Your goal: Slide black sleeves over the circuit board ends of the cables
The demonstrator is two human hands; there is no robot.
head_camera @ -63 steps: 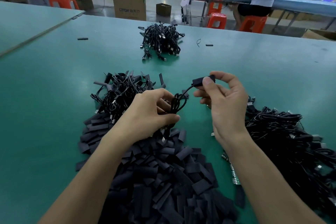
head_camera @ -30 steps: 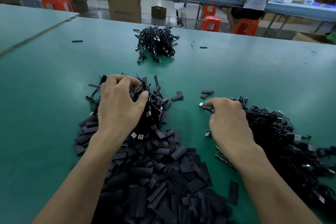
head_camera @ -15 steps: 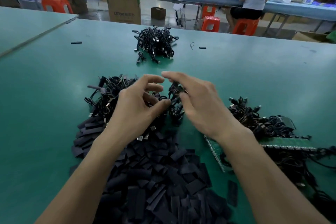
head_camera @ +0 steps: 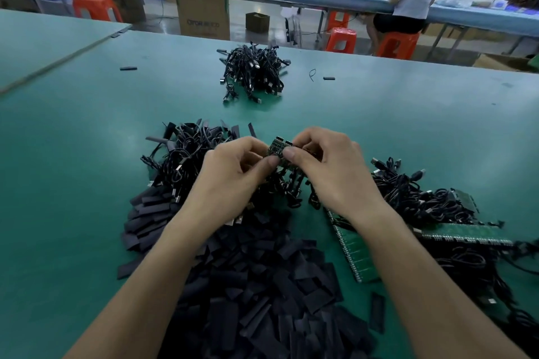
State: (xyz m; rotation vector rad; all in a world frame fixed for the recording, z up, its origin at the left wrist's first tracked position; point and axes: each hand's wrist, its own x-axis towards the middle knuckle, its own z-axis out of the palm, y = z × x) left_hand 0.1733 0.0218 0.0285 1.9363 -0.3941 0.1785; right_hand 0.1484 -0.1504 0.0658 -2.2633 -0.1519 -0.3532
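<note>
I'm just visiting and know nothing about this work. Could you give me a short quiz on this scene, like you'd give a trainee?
1. True or false: the left grip and the right grip, the person's bare hands, both pinch the small circuit board.
2. Where is the pile of black sleeves? A) closest to the person; B) far off at the back; C) held up in the air.
3. Fill in: the circuit board strips lying on the table, right of the right grip, are coloured ___.
Key: 1 true; 2 A; 3 green.
</note>
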